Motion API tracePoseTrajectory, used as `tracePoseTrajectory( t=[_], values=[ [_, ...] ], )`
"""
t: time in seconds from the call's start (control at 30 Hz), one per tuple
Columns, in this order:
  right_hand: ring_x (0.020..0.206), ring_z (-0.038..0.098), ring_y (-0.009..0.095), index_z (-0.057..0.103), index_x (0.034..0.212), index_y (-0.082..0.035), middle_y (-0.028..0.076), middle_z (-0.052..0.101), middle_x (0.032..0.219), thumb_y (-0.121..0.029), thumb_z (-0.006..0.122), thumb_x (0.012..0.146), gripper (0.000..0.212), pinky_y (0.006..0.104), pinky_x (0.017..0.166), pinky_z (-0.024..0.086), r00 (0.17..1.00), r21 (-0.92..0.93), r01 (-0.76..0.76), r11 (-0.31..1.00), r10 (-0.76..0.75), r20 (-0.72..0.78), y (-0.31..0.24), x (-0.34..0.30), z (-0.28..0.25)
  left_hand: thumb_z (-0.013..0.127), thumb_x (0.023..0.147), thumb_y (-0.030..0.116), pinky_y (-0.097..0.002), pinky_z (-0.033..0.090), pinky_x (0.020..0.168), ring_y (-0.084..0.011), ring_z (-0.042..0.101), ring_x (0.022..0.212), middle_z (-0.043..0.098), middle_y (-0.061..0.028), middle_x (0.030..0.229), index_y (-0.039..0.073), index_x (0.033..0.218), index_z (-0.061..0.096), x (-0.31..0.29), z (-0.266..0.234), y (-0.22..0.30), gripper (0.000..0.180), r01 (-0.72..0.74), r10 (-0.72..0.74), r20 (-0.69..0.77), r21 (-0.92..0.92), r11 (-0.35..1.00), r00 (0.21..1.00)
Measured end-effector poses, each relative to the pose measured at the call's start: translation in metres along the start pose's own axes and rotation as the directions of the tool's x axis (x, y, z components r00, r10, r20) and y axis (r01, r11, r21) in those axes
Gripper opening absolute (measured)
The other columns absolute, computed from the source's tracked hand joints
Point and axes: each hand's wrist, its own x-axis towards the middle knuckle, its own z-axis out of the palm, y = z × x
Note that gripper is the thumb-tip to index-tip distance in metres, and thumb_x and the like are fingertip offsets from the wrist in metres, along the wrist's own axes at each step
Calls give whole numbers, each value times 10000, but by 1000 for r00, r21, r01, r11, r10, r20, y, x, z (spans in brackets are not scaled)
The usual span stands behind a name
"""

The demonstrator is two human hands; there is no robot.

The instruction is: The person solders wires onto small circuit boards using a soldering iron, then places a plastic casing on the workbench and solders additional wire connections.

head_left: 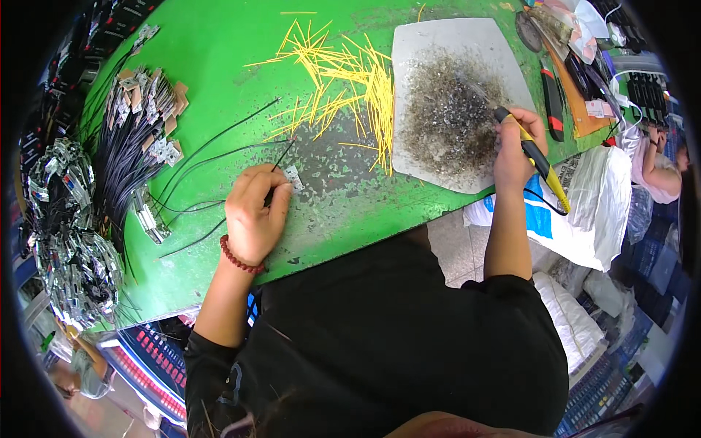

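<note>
The left hand [255, 208] has its fingers pinched on a black wire [283, 155] above the green table [212, 44]. Beyond the table's edge, a white sack [602, 208] carries dark printing and a blue patch. The right hand [517, 157] clamps a yellow-and-black pen tool [539, 159] over a sooty grey board [504, 36]. Yellow sticks [378, 109] lie beside it. Far right, a white label [599, 109] is too small to read.

Dark printed characters mark the crumpled white-and-blue plastic sack [593, 219]; print on the small whitish rectangular label [599, 109] is too small to read.
</note>
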Motion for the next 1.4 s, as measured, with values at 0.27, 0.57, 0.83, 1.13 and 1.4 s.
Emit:
tracePoseTrajectory(
  t=[0.27,0.57,0.83,1.13,1.4],
  values=[
    [663,502,42,608,919,-12,-6,589,783,-24,647,813,114,198,600,396,982,76,15,997,-29,188,-9,-17,0,674,752,-55,-350,518,695,-286,625,788,642,-146,879,-12,808,606,1,0,-1,98,6,-6,8,-31,1000,1000],
    [661,503,44,617,924,2,1,589,783,8,626,799,125,191,600,389,979,86,-4,996,-14,201,-5,-21,6,690,738,-54,-351,519,698,-290,628,793,640,-145,884,-10,813,605,1,-1,-5,121,-20,21,16,-52,998,1000],
    [675,507,50,616,918,0,4,593,803,7,621,796,122,198,621,402,991,69,28,997,-37,125,-4,-26,8,693,739,-38,-358,522,709,-300,631,809,640,-144,883,-5,806,603,-1,-4,-6,117,-6,6,8,-51,999,1000],
    [733,480,95,557,936,-6,50,545,850,-164,673,804,236,232,678,385,895,302,-50,952,-91,437,-40,-78,44,674,753,18,-392,527,722,-319,626,832,645,-133,891,7,786,601,0,3,-11,80,-76,73,-48,-64,995,996],
    [694,446,74,547,946,-9,34,536,807,-204,705,829,277,224,625,351,817,345,-127,930,-100,568,-44,-108,85,660,764,29,-395,529,714,-316,620,817,625,-120,876,10,774,591,-4,5,-11,72,-27,24,-58,-43,999,998]
  ],
)
